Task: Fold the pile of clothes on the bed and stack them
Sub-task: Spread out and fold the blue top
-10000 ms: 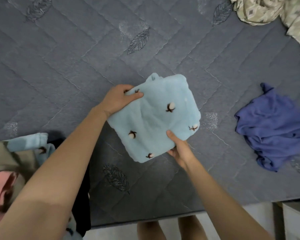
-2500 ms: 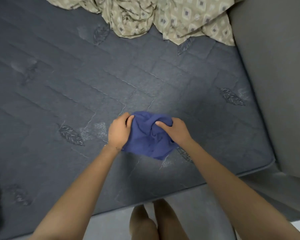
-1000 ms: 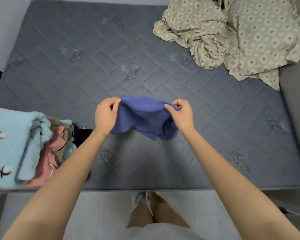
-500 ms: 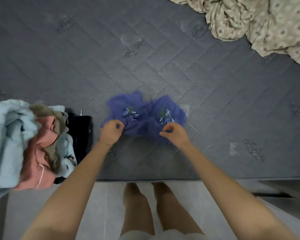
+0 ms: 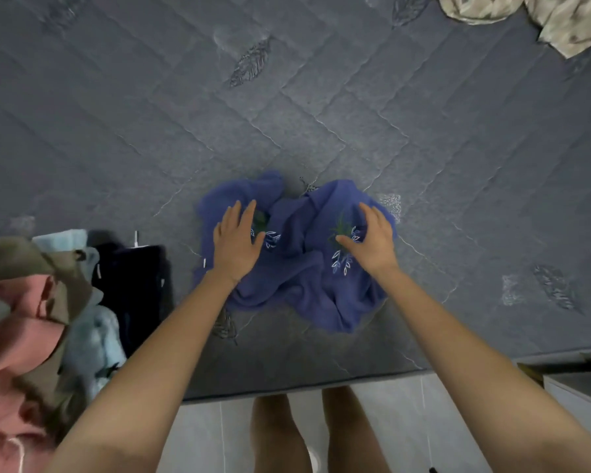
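The blue garment [image 5: 287, 268] lies rumpled on the bed [image 5: 321, 114], near its front edge, directly under both hands. It is bunched into two lobes with a deep crease between them. Small white leaf motifs [image 5: 342, 264] show just beside each thumb.

The left hand [image 5: 236, 244] rests flat on the left lobe, its fingers [image 5: 244, 213] straight and close together, gripping nothing. The right hand [image 5: 372, 240] is over the right lobe with its fingers [image 5: 369, 213] apart and loosely bent. It holds no cloth, and I cannot tell whether it presses or only hovers.

The fabric looks soft, light and limp. It would probably slump and wrinkle wherever it is not supported, and slide little on the quilted cover. My judgement is that it needs smoothing outward from the crease. After that, the best hold would be a hem or the corners beyond the fingertips, pinched at two points so the cloth hangs straight.

Well to the left of the left fingers sits a black garment [image 5: 133, 278]. Past that is a stack of clothes [image 5: 31, 302] in pink, olive and pale blue. Far beyond the right fingertips lies a beige patterned sheet [image 5: 560, 22].
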`<move>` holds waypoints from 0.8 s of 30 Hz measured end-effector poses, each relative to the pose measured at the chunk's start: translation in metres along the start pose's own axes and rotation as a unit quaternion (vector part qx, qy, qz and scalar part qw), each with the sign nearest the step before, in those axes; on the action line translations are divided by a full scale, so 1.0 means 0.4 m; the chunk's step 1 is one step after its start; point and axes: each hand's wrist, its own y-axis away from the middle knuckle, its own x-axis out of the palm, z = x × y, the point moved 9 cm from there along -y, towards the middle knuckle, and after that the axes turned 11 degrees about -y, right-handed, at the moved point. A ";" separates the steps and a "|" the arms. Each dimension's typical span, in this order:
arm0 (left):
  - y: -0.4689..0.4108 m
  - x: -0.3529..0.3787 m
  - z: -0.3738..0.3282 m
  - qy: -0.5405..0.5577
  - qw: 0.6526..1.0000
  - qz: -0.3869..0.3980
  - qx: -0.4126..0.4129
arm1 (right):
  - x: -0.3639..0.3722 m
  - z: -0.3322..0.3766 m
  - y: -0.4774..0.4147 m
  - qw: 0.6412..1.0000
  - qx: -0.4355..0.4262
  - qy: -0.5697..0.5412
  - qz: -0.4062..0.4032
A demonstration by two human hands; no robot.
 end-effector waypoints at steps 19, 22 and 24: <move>-0.183 -0.056 0.005 0.068 0.992 -0.106 -0.011 | 0.019 0.065 -0.197 1.000 0.002 0.018 0.014; -0.163 -0.185 0.029 0.216 0.953 -0.207 -0.053 | -0.060 0.127 -0.172 0.996 -0.039 -0.071 -0.042; -0.137 -0.266 0.037 0.336 0.899 -0.275 -0.058 | -0.106 0.163 -0.150 0.988 -0.062 -0.117 -0.080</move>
